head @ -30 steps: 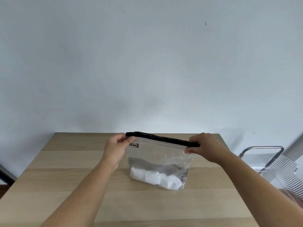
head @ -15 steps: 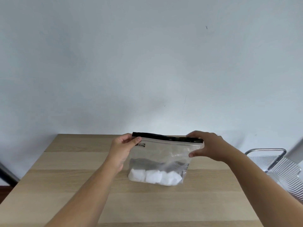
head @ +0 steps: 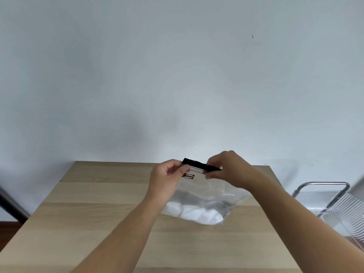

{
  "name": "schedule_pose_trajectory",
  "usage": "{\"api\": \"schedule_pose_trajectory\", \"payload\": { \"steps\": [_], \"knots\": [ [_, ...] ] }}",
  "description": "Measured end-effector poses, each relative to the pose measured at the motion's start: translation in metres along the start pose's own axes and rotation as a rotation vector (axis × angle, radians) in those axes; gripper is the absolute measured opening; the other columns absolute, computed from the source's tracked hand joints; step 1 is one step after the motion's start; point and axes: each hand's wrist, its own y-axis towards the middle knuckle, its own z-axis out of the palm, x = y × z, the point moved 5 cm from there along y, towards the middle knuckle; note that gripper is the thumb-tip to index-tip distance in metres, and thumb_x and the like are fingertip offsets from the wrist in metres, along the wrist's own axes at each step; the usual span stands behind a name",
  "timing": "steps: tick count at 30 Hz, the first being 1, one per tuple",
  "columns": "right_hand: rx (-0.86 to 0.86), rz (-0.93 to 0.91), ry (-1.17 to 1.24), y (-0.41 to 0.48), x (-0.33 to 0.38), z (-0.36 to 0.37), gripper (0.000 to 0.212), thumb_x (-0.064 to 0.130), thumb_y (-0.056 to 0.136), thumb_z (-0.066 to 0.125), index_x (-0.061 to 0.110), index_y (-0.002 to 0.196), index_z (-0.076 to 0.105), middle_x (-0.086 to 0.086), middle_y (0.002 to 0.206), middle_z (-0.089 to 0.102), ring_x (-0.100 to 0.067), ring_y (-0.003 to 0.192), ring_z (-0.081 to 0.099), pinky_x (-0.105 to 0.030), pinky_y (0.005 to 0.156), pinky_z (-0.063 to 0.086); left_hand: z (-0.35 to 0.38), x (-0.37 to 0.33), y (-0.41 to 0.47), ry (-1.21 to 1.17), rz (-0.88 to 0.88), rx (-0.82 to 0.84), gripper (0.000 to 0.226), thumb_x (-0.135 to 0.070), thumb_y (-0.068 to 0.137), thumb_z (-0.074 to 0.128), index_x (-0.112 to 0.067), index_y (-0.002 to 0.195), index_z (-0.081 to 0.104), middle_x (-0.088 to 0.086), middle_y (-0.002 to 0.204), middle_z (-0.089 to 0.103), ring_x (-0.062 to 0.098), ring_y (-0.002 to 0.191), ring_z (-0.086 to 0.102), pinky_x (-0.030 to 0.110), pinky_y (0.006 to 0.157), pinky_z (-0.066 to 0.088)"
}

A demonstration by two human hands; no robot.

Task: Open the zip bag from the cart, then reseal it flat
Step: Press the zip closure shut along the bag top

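Note:
A clear zip bag [head: 204,194] with a black zip strip [head: 199,166] along its top stands upright on the wooden table [head: 98,213]. White blocks [head: 195,212] lie in its bottom. My left hand [head: 167,178] pinches the bag's top left corner just under the strip. Near the middle of the strip, my right hand [head: 230,168] pinches it between thumb and fingers. The strip's right end is hidden behind that hand.
A metal wire cart [head: 331,201] stands right of the table, with a white round object in it. A plain pale wall rises behind the table. A dark bar [head: 11,205] slants at the far left edge.
My right hand has slid left along the zip strip, from the bag's right corner toward the middle. The left hand kept its hold on the left corner. The view shifted slightly.

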Motion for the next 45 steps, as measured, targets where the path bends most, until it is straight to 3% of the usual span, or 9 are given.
{"api": "schedule_pose_trajectory", "payload": {
  "steps": [6, 12, 17, 22, 25, 30, 37, 41, 45],
  "knots": [
    [-0.071, 0.167, 0.018, -0.03, -0.056, -0.011, 0.023, 0.02, 0.073, 0.077, 0.033, 0.058, 0.064, 0.015, 0.051, 0.06, 0.004, 0.05, 0.049, -0.006, 0.053, 0.037, -0.027, 0.011, 0.005, -0.039, -0.018, -0.09, 0.01, -0.011, 0.079, 0.07, -0.016, 0.071, 0.072, -0.005, 0.067, 0.072, 0.005, 0.068, 0.064, 0.013, 0.068, 0.05],
    [-0.132, 0.281, -0.025, -0.048, -0.093, -0.025, 0.015, 0.026, 0.071, 0.078, 0.037, 0.065, 0.069, 0.011, 0.071, 0.072, -0.009, 0.08, 0.065, -0.038, 0.081, 0.051, -0.041, 0.018, 0.009, -0.004, -0.037, -0.128, 0.01, -0.011, 0.083, 0.066, -0.018, 0.08, 0.072, -0.006, 0.075, 0.072, 0.001, 0.072, 0.065, 0.011, 0.069, 0.05],
    [-0.137, 0.225, -0.054, -0.046, -0.077, -0.033, 0.025, 0.042, 0.067, 0.078, 0.045, 0.086, 0.063, 0.023, 0.091, 0.068, -0.001, 0.097, 0.06, -0.042, 0.091, 0.048, -0.033, 0.007, 0.007, -0.02, -0.018, -0.1, 0.016, -0.005, 0.076, 0.072, -0.021, 0.074, 0.072, -0.009, 0.07, 0.073, 0.002, 0.069, 0.065, 0.011, 0.066, 0.05],
    [-0.086, -0.014, -0.006, -0.021, -0.012, -0.031, 0.028, 0.039, 0.066, 0.081, 0.036, 0.091, 0.068, 0.022, 0.089, 0.068, 0.007, 0.092, 0.059, -0.018, 0.081, 0.046, -0.003, -0.012, -0.002, 0.06, 0.039, 0.003, 0.011, -0.011, 0.07, 0.078, -0.02, 0.072, 0.072, -0.003, 0.07, 0.072, 0.008, 0.068, 0.065, 0.016, 0.067, 0.052],
    [-0.02, -0.078, -0.048, -0.008, 0.018, -0.021, 0.015, 0.035, 0.069, 0.079, 0.028, 0.078, 0.07, 0.016, 0.076, 0.068, 0.001, 0.078, 0.062, -0.02, 0.069, 0.046, 0.01, -0.018, -0.008, 0.061, 0.066, 0.031, 0.01, -0.011, 0.069, 0.079, -0.016, 0.072, 0.072, 0.003, 0.071, 0.071, 0.01, 0.067, 0.064, 0.019, 0.066, 0.051],
    [0.009, -0.051, -0.047, -0.004, 0.014, -0.005, 0.013, 0.028, 0.074, 0.076, 0.02, 0.071, 0.066, 0.001, 0.06, 0.059, -0.006, 0.046, 0.043, -0.024, 0.048, 0.032, 0.008, -0.016, -0.011, 0.082, 0.066, 0.009, 0.011, -0.014, 0.068, 0.08, -0.021, 0.071, 0.072, -0.001, 0.069, 0.071, 0.011, 0.067, 0.062, 0.02, 0.067, 0.051],
    [-0.076, 0.131, -0.049, -0.028, -0.042, -0.013, 0.012, 0.026, 0.073, 0.077, 0.027, 0.065, 0.067, 0.004, 0.069, 0.07, 0.0, 0.056, 0.051, -0.008, 0.05, 0.038, -0.029, 0.001, 0.001, 0.04, 0.002, -0.078, 0.014, -0.012, 0.07, 0.079, -0.025, 0.068, 0.072, -0.012, 0.062, 0.068, 0.001, 0.063, 0.06, 0.012, 0.061, 0.048],
    [-0.076, 0.239, -0.034, -0.043, -0.077, -0.02, 0.017, 0.023, 0.073, 0.077, 0.031, 0.063, 0.066, 0.003, 0.069, 0.07, -0.018, 0.073, 0.063, -0.033, 0.069, 0.049, -0.05, 0.016, 0.006, 0.023, -0.056, -0.125, 0.016, -0.01, 0.071, 0.077, -0.025, 0.067, 0.072, -0.012, 0.063, 0.07, -0.002, 0.063, 0.061, 0.009, 0.061, 0.048],
    [-0.118, 0.265, -0.088, -0.051, -0.089, -0.03, 0.014, 0.029, 0.07, 0.078, 0.036, 0.066, 0.067, 0.014, 0.07, 0.071, -0.004, 0.076, 0.064, -0.041, 0.082, 0.051, -0.057, 0.02, 0.011, 0.003, -0.072, -0.144, 0.013, -0.01, 0.07, 0.077, -0.022, 0.067, 0.072, -0.011, 0.065, 0.071, -0.002, 0.065, 0.062, 0.008, 0.062, 0.047]
  ]
}}
